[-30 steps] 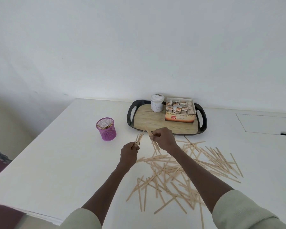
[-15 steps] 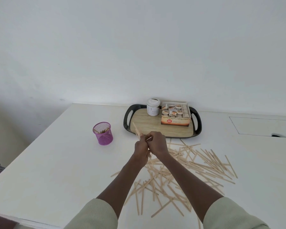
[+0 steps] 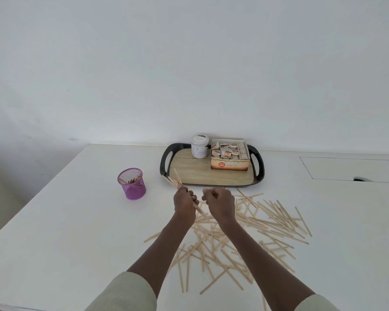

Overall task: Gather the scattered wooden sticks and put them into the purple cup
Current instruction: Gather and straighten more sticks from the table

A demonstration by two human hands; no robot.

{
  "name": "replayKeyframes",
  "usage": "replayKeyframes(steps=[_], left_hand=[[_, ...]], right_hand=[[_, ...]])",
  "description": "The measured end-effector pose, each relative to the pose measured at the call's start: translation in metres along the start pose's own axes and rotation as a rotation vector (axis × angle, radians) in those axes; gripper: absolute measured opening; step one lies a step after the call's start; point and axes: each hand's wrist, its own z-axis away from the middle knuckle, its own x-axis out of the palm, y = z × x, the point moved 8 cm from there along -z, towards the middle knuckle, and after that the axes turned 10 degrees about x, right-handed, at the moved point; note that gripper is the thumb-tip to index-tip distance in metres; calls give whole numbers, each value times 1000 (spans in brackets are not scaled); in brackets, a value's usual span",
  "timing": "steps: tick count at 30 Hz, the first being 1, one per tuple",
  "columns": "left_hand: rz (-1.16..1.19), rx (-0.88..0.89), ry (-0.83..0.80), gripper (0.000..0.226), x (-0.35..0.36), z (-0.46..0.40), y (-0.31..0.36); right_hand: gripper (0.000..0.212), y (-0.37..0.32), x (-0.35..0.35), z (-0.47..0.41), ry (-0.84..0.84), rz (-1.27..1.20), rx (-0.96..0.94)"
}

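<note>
My left hand (image 3: 184, 202) grips a bundle of wooden sticks (image 3: 175, 179) whose ends fan up and to the left, in front of the tray's near edge. Just right of it, my right hand (image 3: 219, 204) is curled into a loose fist with nothing visible in it. Below and to the right of both hands, several scattered wooden sticks (image 3: 256, 223) lie across the white table. The purple mesh cup (image 3: 132, 187) stands upright to the left of my hands, with a few sticks inside.
A black-handled tray (image 3: 189, 173) with a wood-look base sits behind my hands, carrying a white jar (image 3: 199, 146) and an open box of sachets (image 3: 230, 157). The white wall runs behind the table. The table's left edge (image 3: 43, 189) slopes toward me.
The right hand passed its stick to the left hand's bundle and has drawn apart to the right, now a fist. The left hand holds the thicker bundle.
</note>
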Motion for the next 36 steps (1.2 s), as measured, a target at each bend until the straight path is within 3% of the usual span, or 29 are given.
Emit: replayKeyframes(steps=[3, 7, 10, 13, 16, 20, 25, 30, 36], left_hand=[[-25, 45, -37, 44, 7, 5, 7], [-104, 102, -83, 49, 16, 17, 12], [-77, 118, -139, 47, 26, 30, 10], [-91, 170, -234, 43, 36, 43, 12], [-139, 241, -275, 40, 42, 51, 18], [-212, 366, -257, 53, 48, 60, 35], [-251, 492, -230, 55, 52, 67, 51], [-303, 522, -294, 39, 60, 69, 51], [-300, 438, -229, 48, 53, 57, 36]], right_hand=[[34, 45, 11, 6, -89, -289, 341], [53, 63, 40, 23, -380, -805, 684], [61, 48, 48, 30, -519, -1106, 739], [57, 30, 48, 30, -582, -1258, 736], [60, 16, 48, 31, -644, -1315, 721], [65, 8, 47, 29, -674, -1309, 686], [70, 14, 46, 27, -620, -1297, 668], [66, 15, 47, 25, -629, -1419, 677], [67, -5, 46, 24, -670, -1362, 639]])
